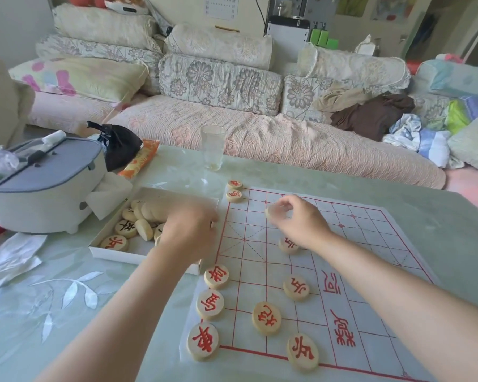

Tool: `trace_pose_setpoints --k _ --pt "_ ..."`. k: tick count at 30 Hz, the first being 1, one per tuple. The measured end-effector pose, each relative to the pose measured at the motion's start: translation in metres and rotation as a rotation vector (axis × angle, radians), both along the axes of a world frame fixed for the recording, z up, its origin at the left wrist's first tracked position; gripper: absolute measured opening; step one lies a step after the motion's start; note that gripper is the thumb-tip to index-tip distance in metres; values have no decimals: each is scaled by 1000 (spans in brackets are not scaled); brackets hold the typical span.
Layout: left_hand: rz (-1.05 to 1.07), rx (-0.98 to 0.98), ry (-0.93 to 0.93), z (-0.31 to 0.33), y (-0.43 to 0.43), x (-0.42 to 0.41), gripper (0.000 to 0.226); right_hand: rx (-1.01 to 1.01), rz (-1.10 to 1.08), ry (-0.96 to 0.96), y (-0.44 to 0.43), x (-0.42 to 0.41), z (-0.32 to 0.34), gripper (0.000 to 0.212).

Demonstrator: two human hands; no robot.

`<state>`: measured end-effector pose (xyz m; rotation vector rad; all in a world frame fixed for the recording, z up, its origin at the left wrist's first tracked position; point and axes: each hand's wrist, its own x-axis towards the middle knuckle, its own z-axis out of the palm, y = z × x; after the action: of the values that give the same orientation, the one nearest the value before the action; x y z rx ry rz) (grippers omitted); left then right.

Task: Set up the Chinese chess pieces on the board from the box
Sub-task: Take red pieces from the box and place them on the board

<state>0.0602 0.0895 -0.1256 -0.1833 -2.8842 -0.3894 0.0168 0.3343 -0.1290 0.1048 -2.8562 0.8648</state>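
The chess pieces [267, 317] are pale wood, smooth with a soft sheen, their characters painted red or black. The board [370, 271] is a thin, matt, paper-like sheet, slightly translucent and printed in red. The box [116, 255] is plain white card, matt. The tabletop [94, 312] is glossy and glass-smooth, pale green with white leaf patterning. The drinking glass [212, 150] is clear glass. The sofa cover [287, 144] is quilted, textured cloth. The black bag [119, 146] is thin shiny plastic. The grey-lidded appliance [44, 199] is smooth matt plastic.
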Motion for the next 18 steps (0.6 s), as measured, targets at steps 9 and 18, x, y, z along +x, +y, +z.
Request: trace_pose_setpoints --k 9,18 --pt "65 -83 -47 -15 -19 -9 32 173 -82 -88 -12 -66 -5 21" --pt "17 46 -121 -11 -32 -14 39 346 -93 -111 -22 -87 -10 26"
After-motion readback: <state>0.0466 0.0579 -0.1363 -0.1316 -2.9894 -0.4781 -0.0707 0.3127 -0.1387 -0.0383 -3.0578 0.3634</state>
